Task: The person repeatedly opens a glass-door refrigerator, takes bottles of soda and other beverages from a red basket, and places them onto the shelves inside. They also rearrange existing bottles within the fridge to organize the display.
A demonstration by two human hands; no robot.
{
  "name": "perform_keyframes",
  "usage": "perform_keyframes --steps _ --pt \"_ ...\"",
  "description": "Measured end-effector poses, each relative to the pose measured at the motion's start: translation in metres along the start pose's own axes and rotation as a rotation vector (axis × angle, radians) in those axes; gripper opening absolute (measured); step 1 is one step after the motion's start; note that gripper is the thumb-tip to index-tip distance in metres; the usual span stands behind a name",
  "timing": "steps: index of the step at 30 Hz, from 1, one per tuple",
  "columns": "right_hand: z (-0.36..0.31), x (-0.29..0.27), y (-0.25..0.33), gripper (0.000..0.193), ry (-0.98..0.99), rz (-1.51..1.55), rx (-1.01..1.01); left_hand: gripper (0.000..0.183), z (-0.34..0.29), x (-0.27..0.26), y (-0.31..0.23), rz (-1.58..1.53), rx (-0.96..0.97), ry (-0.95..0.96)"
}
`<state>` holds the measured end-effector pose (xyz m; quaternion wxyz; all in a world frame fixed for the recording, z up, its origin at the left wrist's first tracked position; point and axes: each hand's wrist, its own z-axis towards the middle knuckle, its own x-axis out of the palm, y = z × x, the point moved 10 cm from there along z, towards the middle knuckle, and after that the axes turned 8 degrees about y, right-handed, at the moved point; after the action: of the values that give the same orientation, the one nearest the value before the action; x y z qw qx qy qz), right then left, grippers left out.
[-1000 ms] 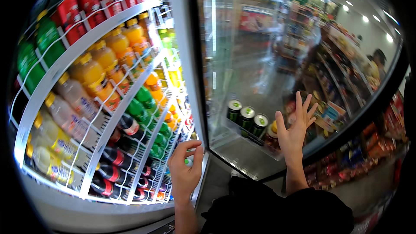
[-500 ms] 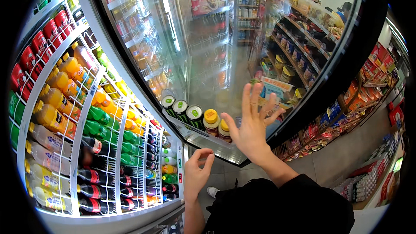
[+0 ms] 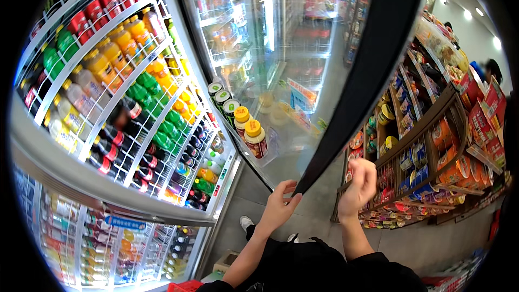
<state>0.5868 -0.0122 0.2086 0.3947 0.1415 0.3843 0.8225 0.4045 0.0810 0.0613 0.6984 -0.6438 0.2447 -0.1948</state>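
The glass cooler door point(image 3: 351, 92) stands swung out from the drinks cooler, its black frame running down toward me. At the frame's lower end, my left hand point(image 3: 278, 205) has its fingers bent around the door's edge. My right hand point(image 3: 358, 189) is raised to the right of the door, apart from it, with loosely curled fingers and nothing visible in it. On the door's inner shelf stand several black cans point(image 3: 230, 107) with green tabs and two yellow-capped bottles point(image 3: 254, 138).
Left, the open cooler's white wire racks point(image 3: 89, 154) hold rows of bottles and cans. A second lit cooler door point(image 3: 108, 227) is below it. Snack shelves point(image 3: 427, 157) stand close on the right, with grey tiled floor point(image 3: 319, 221) between.
My right hand has come off the door glass and its fingers have curled. My left hand has moved right to the door's edge. The view has shifted, showing more of the lower cooler.
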Motion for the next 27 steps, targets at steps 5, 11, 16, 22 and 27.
perform_keyframes --steps 5,11,16,22,27 --pt "-0.007 0.04 -0.05 0.025 0.249 0.316 0.228 0.043 -0.025 0.005 0.003 0.058 -0.021 -0.196" --pt "-0.05 0.1 -0.042 0.028 0.542 0.489 0.227 0.052 -0.066 -0.023 -0.01 0.273 -0.048 -0.432" --pt "-0.089 0.143 -0.032 0.031 0.73 0.634 0.321 0.058 -0.114 -0.057 -0.003 0.27 -0.062 -0.657" --pt "-0.127 0.196 0.019 0.029 0.944 0.679 0.365 0.063 -0.157 -0.114 0.003 0.369 -0.086 -0.827" --pt "-0.151 0.243 0.061 0.025 1.131 0.645 0.28 0.06 -0.186 -0.167 -0.002 0.365 -0.056 -0.848"
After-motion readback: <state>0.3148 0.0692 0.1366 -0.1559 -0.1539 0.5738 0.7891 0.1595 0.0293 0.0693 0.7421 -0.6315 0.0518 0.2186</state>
